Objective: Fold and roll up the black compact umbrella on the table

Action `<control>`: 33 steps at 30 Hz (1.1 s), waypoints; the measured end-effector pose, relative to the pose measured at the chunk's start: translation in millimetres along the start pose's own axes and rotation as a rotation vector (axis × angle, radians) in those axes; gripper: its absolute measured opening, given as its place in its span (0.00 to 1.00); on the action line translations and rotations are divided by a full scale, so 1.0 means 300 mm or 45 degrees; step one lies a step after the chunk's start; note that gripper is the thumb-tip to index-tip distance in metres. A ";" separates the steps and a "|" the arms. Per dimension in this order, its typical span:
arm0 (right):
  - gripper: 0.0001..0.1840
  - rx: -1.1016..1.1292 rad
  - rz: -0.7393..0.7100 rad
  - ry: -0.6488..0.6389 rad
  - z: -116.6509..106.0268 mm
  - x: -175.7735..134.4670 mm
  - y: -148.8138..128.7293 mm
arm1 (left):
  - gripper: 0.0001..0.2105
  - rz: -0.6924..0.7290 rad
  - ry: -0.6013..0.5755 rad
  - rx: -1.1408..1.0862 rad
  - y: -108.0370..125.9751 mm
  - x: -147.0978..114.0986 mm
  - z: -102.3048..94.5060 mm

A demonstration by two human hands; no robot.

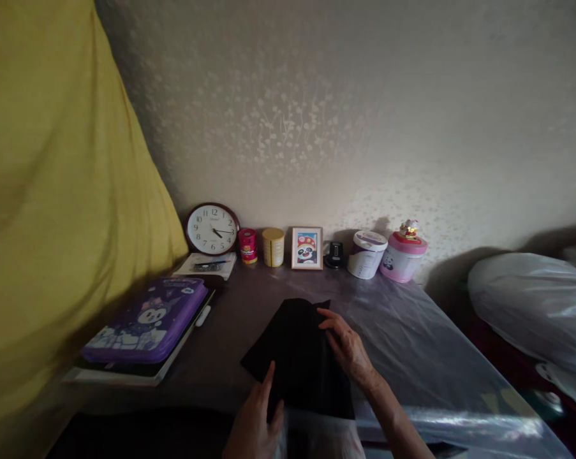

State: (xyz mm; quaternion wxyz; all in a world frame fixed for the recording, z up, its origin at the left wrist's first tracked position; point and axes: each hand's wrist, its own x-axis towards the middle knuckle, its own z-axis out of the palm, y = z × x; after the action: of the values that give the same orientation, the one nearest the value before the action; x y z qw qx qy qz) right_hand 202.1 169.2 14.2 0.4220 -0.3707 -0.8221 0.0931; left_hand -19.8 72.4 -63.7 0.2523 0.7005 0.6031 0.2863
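A piece of black cloth (297, 350), folded and uneven in outline, lies on the table in front of me. My left hand (259, 414) is at its lower left edge, with the index finger stretched out over the cloth and the thumb apart. At the upper right edge is my right hand (347, 347), its fingers extended and its fingertips touching the cloth near a raised corner. No firm grip shows in either hand. Below the cloth, a clear plastic sheet or bag (326, 437) is partly visible between my forearms.
A purple pencil case (148, 322) sits on books at left, by a yellow curtain (77, 191). Along the wall stand a clock (213, 229), red can (248, 247), yellow can (273, 247), picture frame (307, 248), white tub (367, 255) and pink tub (403, 258).
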 end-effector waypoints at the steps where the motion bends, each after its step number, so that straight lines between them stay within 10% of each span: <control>1: 0.07 0.004 -0.010 0.013 0.012 0.021 -0.007 | 0.28 -0.012 -0.017 0.012 0.005 0.000 -0.004; 19: 0.10 -0.153 -0.044 -0.011 0.332 0.167 -0.030 | 0.26 -0.071 -0.166 0.192 0.018 0.007 -0.021; 33: 0.09 -0.339 -0.022 -0.145 0.354 0.170 -0.034 | 0.35 -0.114 0.090 0.059 -0.029 -0.015 0.022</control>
State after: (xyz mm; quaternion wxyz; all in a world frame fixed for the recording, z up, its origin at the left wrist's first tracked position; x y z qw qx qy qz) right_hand 96.8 214.0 -15.5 0.3224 -0.4104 -0.8530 0.0006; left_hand -21.8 69.0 -74.9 0.2273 0.6679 0.6487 0.2852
